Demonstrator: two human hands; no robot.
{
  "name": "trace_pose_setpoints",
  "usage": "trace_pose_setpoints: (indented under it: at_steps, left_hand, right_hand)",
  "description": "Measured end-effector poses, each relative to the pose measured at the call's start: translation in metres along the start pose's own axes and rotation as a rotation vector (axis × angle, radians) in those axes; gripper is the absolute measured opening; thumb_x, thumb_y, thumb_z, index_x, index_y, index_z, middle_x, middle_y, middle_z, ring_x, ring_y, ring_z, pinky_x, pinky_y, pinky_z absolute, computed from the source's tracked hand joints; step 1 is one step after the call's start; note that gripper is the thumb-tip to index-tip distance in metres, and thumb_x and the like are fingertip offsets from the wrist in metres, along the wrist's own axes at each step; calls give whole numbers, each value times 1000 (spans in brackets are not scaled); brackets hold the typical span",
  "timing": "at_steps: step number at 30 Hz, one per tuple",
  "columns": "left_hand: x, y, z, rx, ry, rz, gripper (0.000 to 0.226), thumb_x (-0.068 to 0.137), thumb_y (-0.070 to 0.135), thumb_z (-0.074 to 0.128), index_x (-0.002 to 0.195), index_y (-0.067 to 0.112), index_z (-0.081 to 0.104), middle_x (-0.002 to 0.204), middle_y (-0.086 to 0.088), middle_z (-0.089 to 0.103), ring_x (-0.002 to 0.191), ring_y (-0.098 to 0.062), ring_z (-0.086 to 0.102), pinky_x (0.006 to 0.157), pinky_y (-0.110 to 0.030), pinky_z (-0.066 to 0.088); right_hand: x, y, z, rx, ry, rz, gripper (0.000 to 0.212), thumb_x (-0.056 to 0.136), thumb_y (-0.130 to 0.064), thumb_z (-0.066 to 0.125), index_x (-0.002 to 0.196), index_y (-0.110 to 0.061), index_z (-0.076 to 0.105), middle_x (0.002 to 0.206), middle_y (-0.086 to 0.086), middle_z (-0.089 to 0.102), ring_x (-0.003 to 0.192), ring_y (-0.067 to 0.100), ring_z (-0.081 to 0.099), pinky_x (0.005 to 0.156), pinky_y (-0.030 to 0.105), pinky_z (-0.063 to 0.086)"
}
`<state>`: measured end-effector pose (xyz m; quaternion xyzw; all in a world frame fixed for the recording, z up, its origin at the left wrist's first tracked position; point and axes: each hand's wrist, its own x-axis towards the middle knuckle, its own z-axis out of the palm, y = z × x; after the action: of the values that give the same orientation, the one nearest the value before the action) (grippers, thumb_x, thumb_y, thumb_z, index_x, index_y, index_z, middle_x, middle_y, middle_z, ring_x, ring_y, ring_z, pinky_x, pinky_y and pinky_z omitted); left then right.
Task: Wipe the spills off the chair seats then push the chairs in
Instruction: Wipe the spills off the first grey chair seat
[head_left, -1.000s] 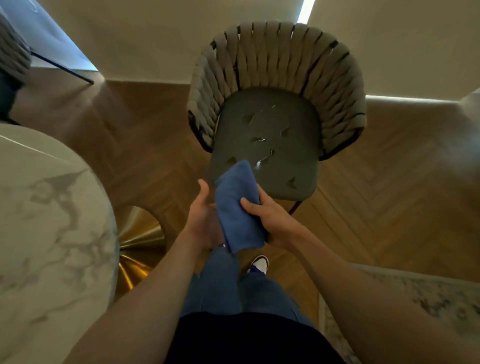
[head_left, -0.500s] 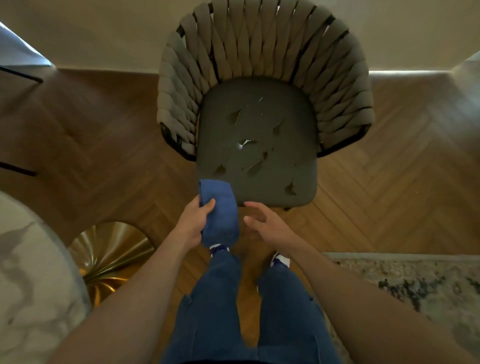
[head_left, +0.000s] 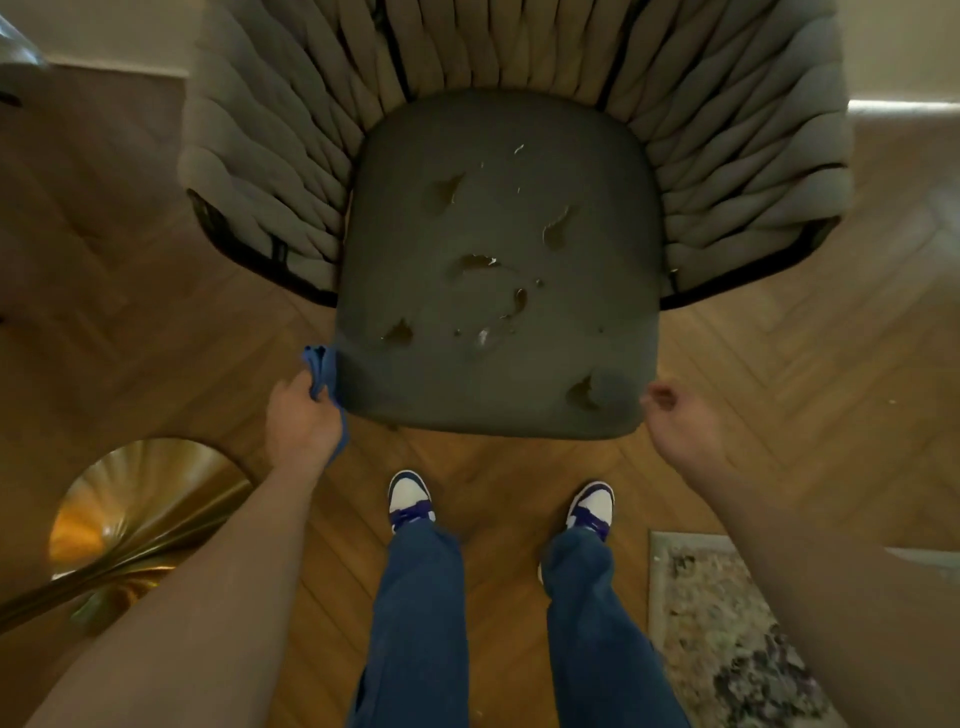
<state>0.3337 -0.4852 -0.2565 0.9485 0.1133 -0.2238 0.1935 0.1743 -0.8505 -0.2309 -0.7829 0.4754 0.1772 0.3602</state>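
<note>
Standing on the wood floor (head_left: 156, 338), the chair (head_left: 498, 234) is seen with spills (head_left: 556, 231) dotting its seat, the blue cloth (head_left: 323, 370) gripped by left-hand (head_left: 304, 421) fingers at its front-left corner, the right hand (head_left: 680, 415) loosely curled, empty, beside its front-right corner.

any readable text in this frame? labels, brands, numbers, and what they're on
None readable.
Chair seat: spill patches only, no label in view.
Blue cloth in the left hand: no tag showing.
Sneakers: no logo or lettering can be made out.
Rug: mottled pattern, no writing.
Right hand: holds nothing.
</note>
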Motion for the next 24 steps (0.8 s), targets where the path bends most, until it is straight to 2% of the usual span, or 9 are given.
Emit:
trace_pose_setpoints:
  at_steps: [1, 2, 4, 8, 12, 15, 18, 21, 24]
  left_hand:
    - [0, 6, 12, -9, 14, 12, 12, 93, 5, 44, 96, 7, 55, 102, -20, 50, 97, -38, 51, 74, -42, 38]
    - [-1, 12, 24, -13, 27, 17, 23, 95, 7, 43, 113, 6, 58, 110, -20, 49, 101, -38, 51, 80, -44, 40]
    - [-2, 21, 40, -13, 82, 13, 37, 97, 8, 43, 133, 10, 52, 115, -17, 46, 99, -35, 51, 85, -44, 43]
    - [-10, 29, 59, -27, 145, 34, 40, 93, -1, 43, 130, 4, 55, 112, -22, 51, 100, -38, 52, 84, -38, 41]
    - [-44, 66, 91, -95, 40, 137, 40, 93, -3, 44, 131, 1, 55, 116, -19, 52, 103, -33, 54, 84, -30, 40]
    - [-74, 109, 131, -154, -31, 244, 44, 91, -1, 47, 134, 5, 54, 121, -17, 53, 107, -32, 55, 91, -32, 41]
    - [-106, 153, 166, -189, -118, 340, 48, 93, 3, 48, 139, 16, 51, 123, -11, 53, 107, -26, 55, 91, -26, 41]
    - [-135, 195, 197, -162, -232, 415, 50, 93, 8, 49, 141, 24, 48, 126, -6, 50, 105, -25, 54, 92, -35, 45]
    - [-151, 222, 218, -78, -325, 490, 53, 90, 8, 53, 141, 21, 47, 127, -10, 48, 104, -32, 52, 91, -38, 42]
  right_hand:
    - [11, 4, -2, -5, 27, 20, 39, 103, -25, 52, 139, -10, 53, 135, 9, 60, 121, 26, 57, 95, 36, 45]
    - [21, 7, -3, -10, 38, 44, 43, 103, -26, 52, 143, -10, 50, 141, 10, 56, 126, 27, 54, 98, 36, 43]
    - [39, 12, -3, -29, 13, 57, 48, 103, -29, 50, 147, -12, 45, 147, 9, 51, 131, 28, 51, 102, 37, 41]
    - [53, 14, 2, -13, -63, 37, 44, 105, -26, 45, 146, -13, 46, 146, 7, 52, 133, 29, 49, 108, 40, 39]
    - [55, 17, 3, 59, -68, 51, 44, 105, -23, 41, 148, -14, 45, 149, 6, 50, 136, 27, 46, 112, 39, 36]
    - [57, 21, 3, 140, -90, 75, 44, 107, -34, 36, 146, -18, 48, 146, 4, 53, 133, 27, 49, 114, 44, 37]
    - [61, 26, 3, 216, -97, 70, 44, 107, -43, 32, 137, -22, 55, 135, 4, 61, 125, 26, 55, 110, 49, 42]
    - [67, 29, 3, 265, -75, 71, 33, 105, -38, 37, 117, -23, 64, 113, 6, 67, 109, 26, 62, 101, 50, 48]
    - [69, 28, -2, 226, -66, 39, 31, 107, -31, 37, 102, -16, 63, 91, 5, 66, 93, 26, 62, 77, 36, 45]
